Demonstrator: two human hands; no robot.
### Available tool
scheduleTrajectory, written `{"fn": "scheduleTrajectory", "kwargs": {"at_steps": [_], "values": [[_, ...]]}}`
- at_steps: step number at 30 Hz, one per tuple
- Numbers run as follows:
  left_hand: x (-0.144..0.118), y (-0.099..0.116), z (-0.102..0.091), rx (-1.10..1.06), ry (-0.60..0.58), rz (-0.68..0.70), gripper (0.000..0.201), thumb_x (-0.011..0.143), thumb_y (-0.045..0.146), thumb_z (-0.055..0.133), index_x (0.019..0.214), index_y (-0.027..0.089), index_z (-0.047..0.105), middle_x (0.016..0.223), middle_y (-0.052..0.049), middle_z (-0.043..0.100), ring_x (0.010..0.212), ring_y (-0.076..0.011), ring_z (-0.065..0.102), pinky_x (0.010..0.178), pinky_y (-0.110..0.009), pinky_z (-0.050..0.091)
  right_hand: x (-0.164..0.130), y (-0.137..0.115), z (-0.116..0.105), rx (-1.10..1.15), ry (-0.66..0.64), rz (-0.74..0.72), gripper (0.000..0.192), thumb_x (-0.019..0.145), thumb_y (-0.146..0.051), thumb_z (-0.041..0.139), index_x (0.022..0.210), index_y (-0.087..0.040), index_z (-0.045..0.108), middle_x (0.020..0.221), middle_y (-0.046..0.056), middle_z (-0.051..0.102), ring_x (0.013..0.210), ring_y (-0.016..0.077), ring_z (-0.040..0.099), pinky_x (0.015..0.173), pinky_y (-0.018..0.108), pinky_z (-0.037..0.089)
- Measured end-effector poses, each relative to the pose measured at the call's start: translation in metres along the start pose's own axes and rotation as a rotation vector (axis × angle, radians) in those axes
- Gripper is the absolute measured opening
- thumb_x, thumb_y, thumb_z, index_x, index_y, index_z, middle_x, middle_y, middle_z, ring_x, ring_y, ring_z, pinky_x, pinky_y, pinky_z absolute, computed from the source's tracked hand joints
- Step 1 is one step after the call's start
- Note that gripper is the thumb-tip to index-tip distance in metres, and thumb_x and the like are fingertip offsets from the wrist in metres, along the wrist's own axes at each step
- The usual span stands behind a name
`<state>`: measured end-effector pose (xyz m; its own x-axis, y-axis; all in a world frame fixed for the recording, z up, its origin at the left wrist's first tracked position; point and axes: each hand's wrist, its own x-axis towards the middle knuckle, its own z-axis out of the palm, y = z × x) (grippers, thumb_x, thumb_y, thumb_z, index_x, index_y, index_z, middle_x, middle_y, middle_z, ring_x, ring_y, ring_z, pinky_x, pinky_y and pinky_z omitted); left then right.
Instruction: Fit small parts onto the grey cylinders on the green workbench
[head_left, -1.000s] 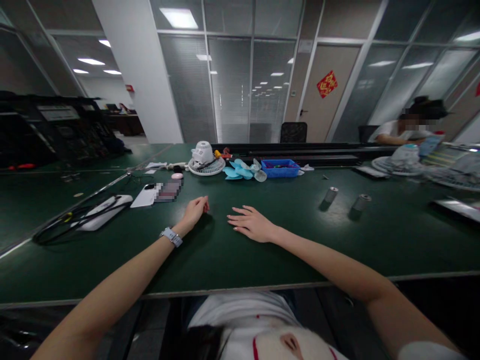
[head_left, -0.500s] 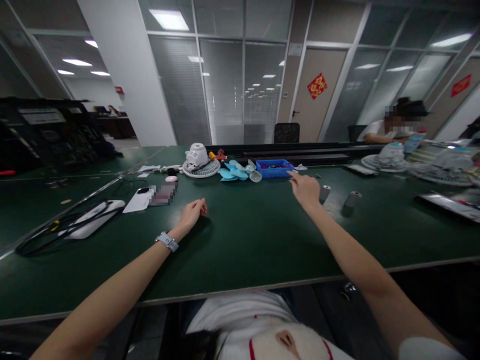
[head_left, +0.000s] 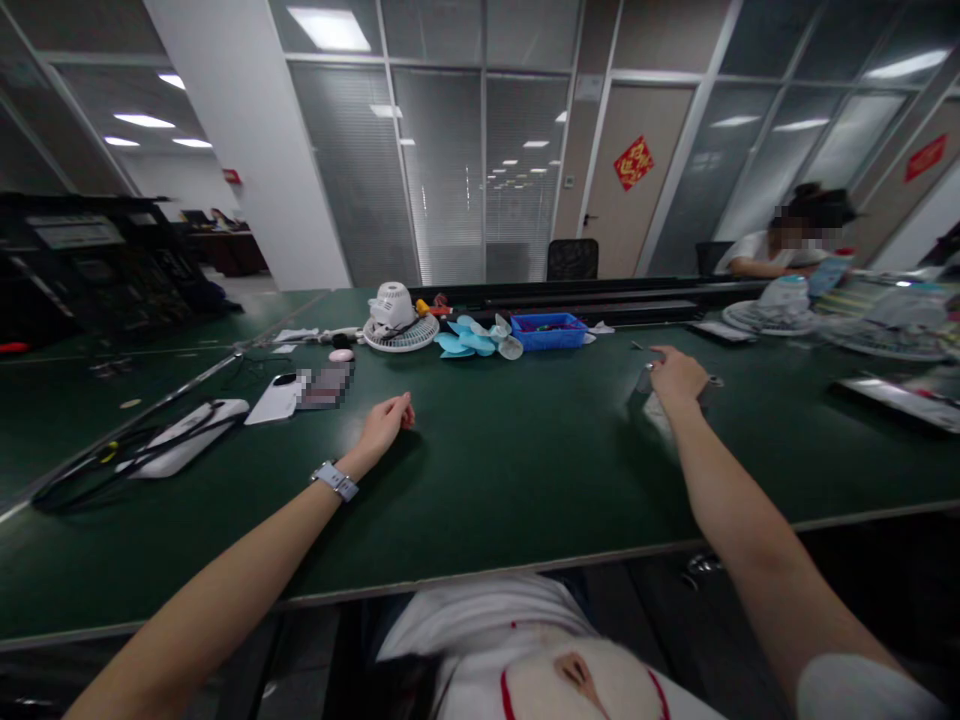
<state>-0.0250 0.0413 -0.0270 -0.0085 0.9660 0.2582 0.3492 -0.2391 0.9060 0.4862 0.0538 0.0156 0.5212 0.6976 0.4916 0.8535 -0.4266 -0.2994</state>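
At work with right hand [head_left: 679, 379], nearer than left hand [head_left: 383, 424], just right of an upright-looking, half-hidden metal cylinder [head_left: 643, 381], well in from the bench's [head_left: 517, 480] near edge, unclear whether pinched.

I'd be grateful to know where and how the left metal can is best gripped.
Probably around its curved side, coming from above: the metal can looks round and upright, though the right hand hides much of it.
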Motion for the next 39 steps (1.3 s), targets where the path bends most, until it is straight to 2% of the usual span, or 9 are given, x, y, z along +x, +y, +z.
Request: {"fn": "scheduleTrajectory", "kwargs": {"at_steps": [4,9,21,25,29,32,35,37,39], "values": [[0.001,-0.002,0.000,0.017,-0.002,0.011,0.056,0.078,0.070,0.049,0.058,0.019,0.059,0.058,-0.004,0.060,0.058,-0.0162,0.053,0.060,-0.028,0.040,-0.001,0.000,0.000,0.035,0.025,0.014,0.037,0.092,-0.023,0.049,0.124,-0.027,0.067,0.106,0.013,0.071,0.096,0.0273,0.064,0.080,0.036,0.045],[-0.001,0.002,0.000,0.021,0.002,-0.008,0.059,0.078,0.073,0.048,0.059,0.019,0.058,0.058,-0.004,0.059,0.058,-0.0162,0.053,0.059,-0.028,0.040,0.002,0.000,0.001,0.027,-0.016,0.023,0.033,0.093,-0.025,0.050,0.119,-0.028,0.070,0.108,0.012,0.070,0.099,0.0276,0.064,0.081,0.037,0.046],[-0.005,0.009,0.001,-0.008,0.007,-0.019,0.055,0.078,0.070,0.052,0.058,0.019,0.059,0.057,-0.004,0.060,0.056,-0.0165,0.053,0.058,-0.028,0.040,0.001,0.001,0.004,0.029,-0.074,-0.022,0.034,0.091,-0.021,0.046,0.105,-0.022,0.077,0.106,0.014,0.071,0.095,0.0273,0.064,0.080,0.037,0.046],[-0.005,0.008,0.001,-0.004,0.000,-0.015,0.055,0.078,0.069,0.052,0.057,0.019,0.059,0.056,-0.004,0.060,0.057,-0.0163,0.053,0.058,-0.028,0.039,0.000,0.000,0.007,0.024,-0.040,-0.034,0.035,0.092,-0.024,0.044,0.108,-0.025,0.075,0.105,0.013,0.070,0.096,0.0278,0.064,0.080,0.038,0.047],[-0.003,0.007,0.000,-0.055,0.001,-0.036,0.053,0.077,0.068,0.055,0.057,0.019,0.058,0.056,-0.003,0.058,0.055,-0.0154,0.052,0.057,-0.028,0.039,0.000,0.003,0.013,0.050,0.009,-0.023,0.035,0.091,-0.035,0.051,0.119,-0.022,0.069,0.108,0.015,0.069,0.099,0.0296,0.064,0.082,0.040,0.049],[0.002,0.007,-0.003,-0.249,-0.030,-0.143,0.048,0.077,0.063,0.056,0.056,0.020,0.049,0.052,0.000,0.052,0.050,-0.0127,0.047,0.053,-0.027,0.037,0.002,0.008,0.020,0.072,-0.013,0.020,0.045,0.087,-0.042,0.058,0.126,-0.020,0.064,0.114,0.017,0.066,0.104,0.0301,0.063,0.086,0.041,0.049],[0.006,0.009,-0.008,-0.456,-0.053,-0.241,0.046,0.080,0.054,0.054,0.054,0.022,0.034,0.045,0.006,0.034,0.042,-0.0089,0.035,0.047,-0.024,0.032,0.003,0.013,0.025,0.091,-0.100,0.094,0.058,0.081,-0.046,0.066,0.131,-0.018,0.059,0.118,0.019,0.065,0.106,0.0310,0.062,0.088,0.042,0.048],[0.008,0.010,-0.010,-0.505,-0.051,-0.267,0.047,0.083,0.050,0.053,0.054,0.022,0.027,0.044,0.007,0.026,0.040,-0.0078,0.029,0.044,-0.023,0.028,0.004,0.015,0.028,0.099,-0.168,0.138,0.063,0.077,-0.047,0.070,0.131,-0.016,0.059,0.117,0.020,0.065,0.106,0.0324,0.062,0.088,0.043,0.048],[0.008,0.010,-0.011,-0.513,-0.044,-0.279,0.047,0.085,0.048,0.052,0.055,0.022,0.025,0.044,0.008,0.023,0.039,-0.0075,0.026,0.043,-0.023,0.026,0.005,0.015,0.029,0.092,-0.216,0.169,0.063,0.075,-0.049,0.071,0.128,-0.015,0.061,0.116,0.021,0.065,0.104,0.0334,0.063,0.086,0.044,0.049]]}}
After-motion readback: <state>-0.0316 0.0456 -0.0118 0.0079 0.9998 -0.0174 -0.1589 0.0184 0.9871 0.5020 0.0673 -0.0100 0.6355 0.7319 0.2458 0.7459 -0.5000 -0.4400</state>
